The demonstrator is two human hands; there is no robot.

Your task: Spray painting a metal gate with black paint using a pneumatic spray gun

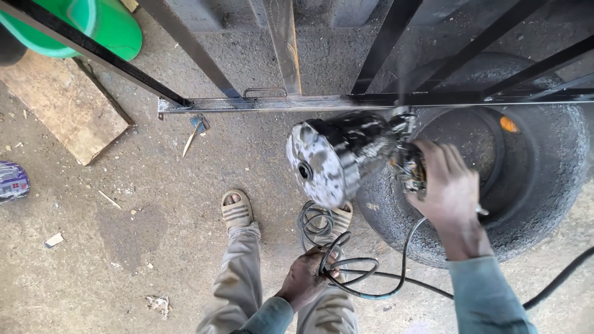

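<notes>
My right hand [448,192] grips the handle end of a paint-spattered angle grinder [340,158], held level above the ground with its round disc guard facing left. The grinder sits just below a black steel frame [371,100] with slanted bars. My left hand [306,278] hangs low near my knees and holds loose coils of the grinder's black power cable [346,272]. The cable runs from the coils up to the tool. My feet in grey sandals [237,210] stand on the dirt below.
An old dusty tyre [544,204] lies at the right under the frame. A wooden board [65,102] and a green plastic tub [105,25] are at the top left. A second black cable [557,281] trails off at the lower right. Scraps litter the concrete ground.
</notes>
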